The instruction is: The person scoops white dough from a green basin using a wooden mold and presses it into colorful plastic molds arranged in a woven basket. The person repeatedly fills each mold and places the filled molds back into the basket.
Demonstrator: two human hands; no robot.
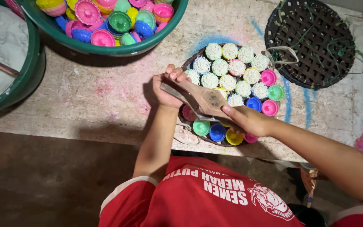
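Observation:
A round dark woven tray (188, 63) sits on the worn table and holds several small coloured moulds. Those at the back, such as one filled mould (220, 67), are topped with white grainy material. Empty ones in pink, blue, green and yellow, like the blue mould (217, 132), lie at the front and right. A flat brownish metal scoop (206, 101) lies across the tray's near left side. My left hand (167, 89) grips its left end, and my right hand (248, 120) holds its right end over the front moulds.
A green basin (118, 49) full of empty coloured moulds stands at the back. A second green basin (26, 71) with white powder and a stick is at the far left. An empty dark woven tray (311, 42) lies at the back right. The table's front edge (85, 130) borders the dark floor.

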